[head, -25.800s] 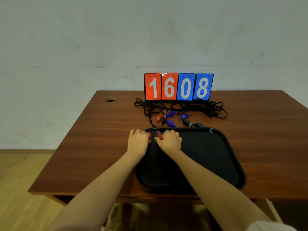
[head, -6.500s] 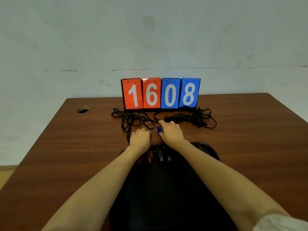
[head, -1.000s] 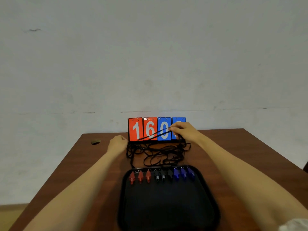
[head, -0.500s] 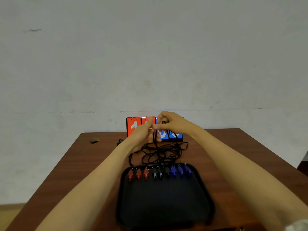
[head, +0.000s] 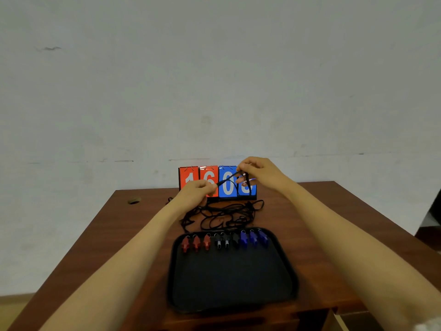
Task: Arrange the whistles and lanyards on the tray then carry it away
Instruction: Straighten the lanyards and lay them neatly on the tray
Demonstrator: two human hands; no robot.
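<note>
Head view, black tray [head: 232,299] on wooden table [head: 310,211] holding nine whistles [head: 225,242] along its far edge, three red, three black, three blue, left hand [head: 194,193] and right hand [head: 259,173] pinching one black lanyard [head: 228,179] between them above tangled lanyard pile [head: 224,215] behind tray, scoreboard [head: 217,183] beyond.

Cannot read the scoreboard [head: 228,187] whole, at 12 o'clock from the tray [head: 295,278]: lower part of the 1 and part of the 6 covered by the left hand [head: 194,193], last digit (an 8, by what peeps out) crossed by the right hand [head: 260,172] and by the lanyard [head: 228,179] pinched between both. Cannot count the lanyards [head: 224,215] heaped between tray and scoreboard, too tangled. Cannot make out the black whistles [head: 226,242] well, dark against the dark tray. Cannot follow either forearm, or the table [head: 124,235], past the bottom edge at 6 o'clock. Cannot name a dark shape [head: 432,223] at 3 o'clock, cut by the right edge, nor a blurred white scrap [head: 429,327] at 5 o'clock.
</note>
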